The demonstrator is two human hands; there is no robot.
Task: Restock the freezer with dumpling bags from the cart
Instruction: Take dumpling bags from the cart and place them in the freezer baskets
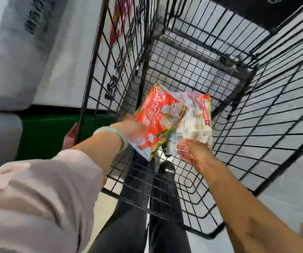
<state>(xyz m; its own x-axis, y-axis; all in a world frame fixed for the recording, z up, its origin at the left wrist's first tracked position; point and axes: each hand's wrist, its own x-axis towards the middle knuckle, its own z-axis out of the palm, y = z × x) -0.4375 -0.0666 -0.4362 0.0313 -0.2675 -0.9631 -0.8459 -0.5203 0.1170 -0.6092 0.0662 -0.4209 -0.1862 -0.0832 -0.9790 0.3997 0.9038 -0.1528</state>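
I look down into a black wire cart [267,110]. My left hand [134,125], with a pale green bangle on the wrist, grips the left edge of a red-orange dumpling bag [161,114] with dumplings pictured on it. The bag is tilted, above the cart's floor. My right hand [192,152] holds the lower edge of a second dumpling bag [196,121], white and clear with a red strip and a barcode, which lies against the first bag's right side. The picture is blurred by motion.
A white freezer body [19,70] with a green base [46,132] stands left of the cart. A pinkish shape [70,136], perhaps fingers, rests at the cart's left post. My dark trousers and a shoe [166,167] show through the wire floor.
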